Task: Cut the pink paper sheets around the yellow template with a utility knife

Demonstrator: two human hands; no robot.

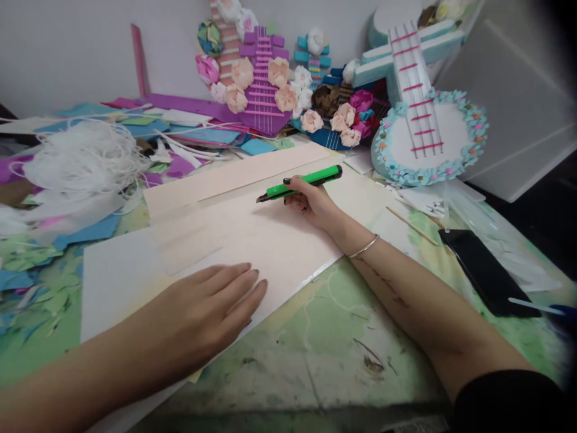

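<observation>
My right hand (311, 201) grips a green utility knife (322, 174), its blade tip pointing left just over a pale pink sheet (279, 234). It cannot be made out whether the blade touches the sheet. My left hand (216, 300) lies flat with fingers stretched out on the front part of the sheet. Near the sheet's back runs a long straight slit or edge, with a strip of the same pale pink (202, 180) behind it. A white sheet (117, 264) lies under the pink one at the left.
Paper-flowered model instruments, one purple (264, 96) and one pale blue (428, 135), stand along the back. A heap of white string (85, 159) and coloured scraps (31, 258) lie left. At right are a black phone (489, 270) and a thin stick (412, 225).
</observation>
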